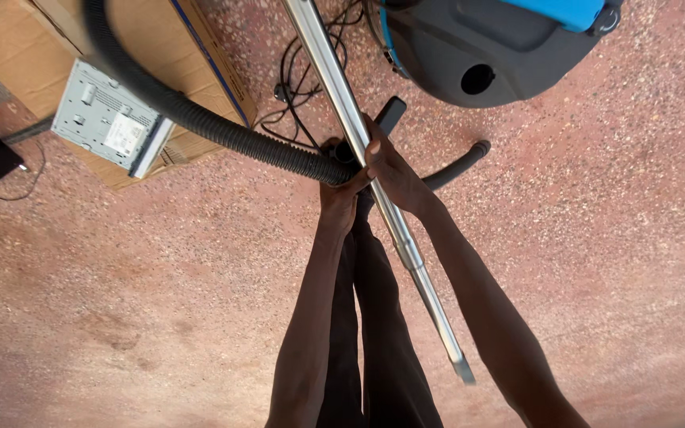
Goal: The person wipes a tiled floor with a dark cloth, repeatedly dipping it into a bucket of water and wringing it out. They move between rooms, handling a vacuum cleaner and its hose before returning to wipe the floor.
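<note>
Forearms: both rise from the bottom centre of the frame over dark trousers and meet at mid-frame, so both hands work on one joint.
Metal tube [374, 186]: a shiny wand running from the top centre down to the lower right; its narrow tip hangs free above the floor, seemingly because the hands carry it near its middle.
Right hand [390, 170]: just right of centre, fingers clamped round the tube, likely steadying it at an angle.
Left hand [338, 194]: just beside the right, fingers wrapped round the end of the hose where it meets the tube; the grip itself is partly hidden by the tube.
Hose [192, 119]: black and ribbed, curving in from the upper left, its slack lying over the box.
Floor [120, 277]: speckled reddish, carrying everything else.
Cardboard box [17, 47]: upper left, with a grey metal device [109, 117] resting on its edge.
Cables [299, 87]: a black tangle on the floor behind the hands.
Vacuum body [493, 43]: dark grey with a blue top, upper right, well apart from the hands, its round inlet facing them.
</note>
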